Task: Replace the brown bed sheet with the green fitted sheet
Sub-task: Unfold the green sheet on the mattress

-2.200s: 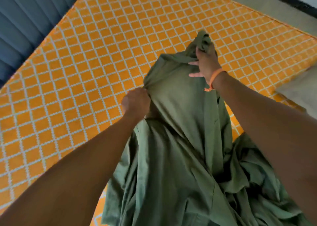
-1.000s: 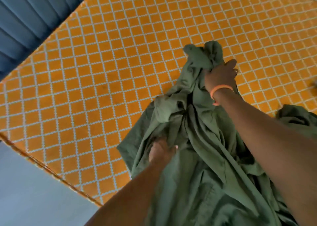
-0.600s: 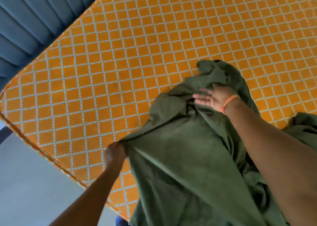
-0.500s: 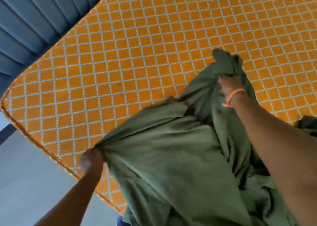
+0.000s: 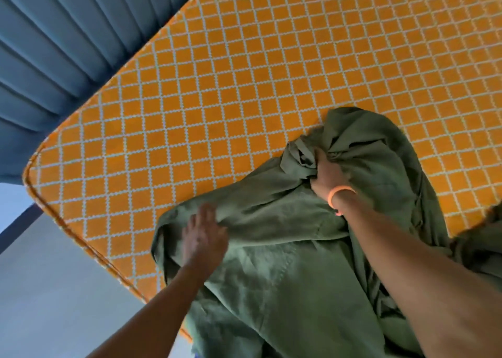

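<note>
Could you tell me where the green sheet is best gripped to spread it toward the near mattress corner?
I would pinch the green sheet's loose edge beside the left hand, coming from the mattress corner side. That edge lies free, while the right hand already grips the bunched fold.

A bedroom in a home: a bed's bare mattress [image 5: 217, 91], orange with a white diamond-quilted pattern and piped edge, fills the view. A blue channel-tufted padded headboard [image 5: 68, 31] stands against it, with pale floor [image 5: 54, 303] beside the bed.
</note>
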A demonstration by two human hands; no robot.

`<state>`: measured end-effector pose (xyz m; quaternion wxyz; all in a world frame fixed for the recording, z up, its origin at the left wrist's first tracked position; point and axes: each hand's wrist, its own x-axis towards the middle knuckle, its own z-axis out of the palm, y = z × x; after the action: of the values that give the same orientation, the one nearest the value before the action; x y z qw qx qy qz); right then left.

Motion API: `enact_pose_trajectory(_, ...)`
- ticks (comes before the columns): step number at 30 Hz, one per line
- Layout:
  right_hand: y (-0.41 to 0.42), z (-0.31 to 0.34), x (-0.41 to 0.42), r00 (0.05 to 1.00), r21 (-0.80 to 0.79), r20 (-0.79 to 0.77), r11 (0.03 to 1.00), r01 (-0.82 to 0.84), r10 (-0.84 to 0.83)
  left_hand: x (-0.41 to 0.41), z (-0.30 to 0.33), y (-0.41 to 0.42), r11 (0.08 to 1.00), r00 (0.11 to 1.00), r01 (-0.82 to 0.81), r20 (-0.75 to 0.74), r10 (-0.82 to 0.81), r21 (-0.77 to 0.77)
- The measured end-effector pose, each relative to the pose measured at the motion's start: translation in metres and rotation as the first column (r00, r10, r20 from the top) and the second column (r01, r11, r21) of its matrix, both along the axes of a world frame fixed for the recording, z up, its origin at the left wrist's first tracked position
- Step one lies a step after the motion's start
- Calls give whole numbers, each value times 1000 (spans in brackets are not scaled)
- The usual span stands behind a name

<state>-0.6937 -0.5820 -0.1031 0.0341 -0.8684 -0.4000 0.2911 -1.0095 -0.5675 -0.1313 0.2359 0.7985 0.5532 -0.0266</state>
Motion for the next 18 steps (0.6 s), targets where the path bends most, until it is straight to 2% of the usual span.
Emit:
enact_pose_trajectory(3,2,-22,0,990,-75,133,997,-33,43,67,-4,15,979,975,182,-112,-193,-96)
enact_pose_trajectory(5,10,-34,9,973,-88,209,992,-85,102,96,-13,25,973,963,193,-164,-212,-127)
enact_pose_trajectory(7,19,-47,14,957,-131,209,976,-175,200,107,-27,36,954,946,231,-185,-266,-189)
enact_pose_trajectory(11,53,-48,28,890,-128,290,936,-328,352,90,-39,58,895,918,364,-62,-391,-258)
enact_pose_trajectory(13,76,-36,36,860,-229,231,884,-407,456,67,-43,76,876,907,401,-15,-420,-266)
enact_pose_trajectory(14,86,-31,37,826,-283,207,840,-463,525,55,-41,85,868,895,426,-21,-445,-254)
enact_pose_trajectory(16,107,-15,44,766,-355,223,782,-513,603,34,-37,111,867,871,482,-34,-490,-130)
enact_pose_trajectory(18,139,2,69,742,-367,357,816,-447,567,12,-37,143,837,835,546,-68,-547,-30)
